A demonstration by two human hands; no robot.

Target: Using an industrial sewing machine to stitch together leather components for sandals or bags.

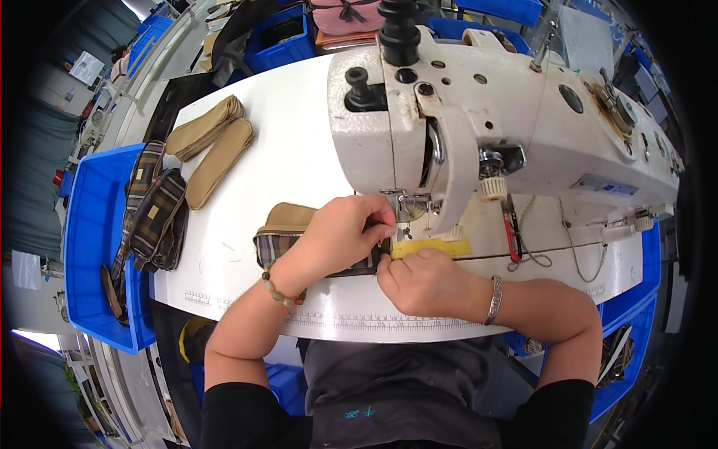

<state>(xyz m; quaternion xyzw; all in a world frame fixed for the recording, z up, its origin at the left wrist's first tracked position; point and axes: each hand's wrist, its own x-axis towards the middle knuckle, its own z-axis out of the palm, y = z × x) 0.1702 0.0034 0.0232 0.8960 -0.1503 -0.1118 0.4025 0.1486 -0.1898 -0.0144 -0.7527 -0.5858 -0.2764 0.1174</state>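
A plaid pouch piece with tan fabric and a zipper lies at the needle of a white sewing machine. My left hand is over it, thumb and fingertips pinched by the presser foot; what is between them is too small to name. My right hand has its fingers curled at the dark end of the pouch, pinching it just below the needle area. A yellow strip is on the machine bed beside my fingers.
Two stacks of tan oval pieces and several plaid pouches sit left, by a blue bin. Red-handled snips and a cord lie right. More blue bins stand behind and below. A person is in the far background.
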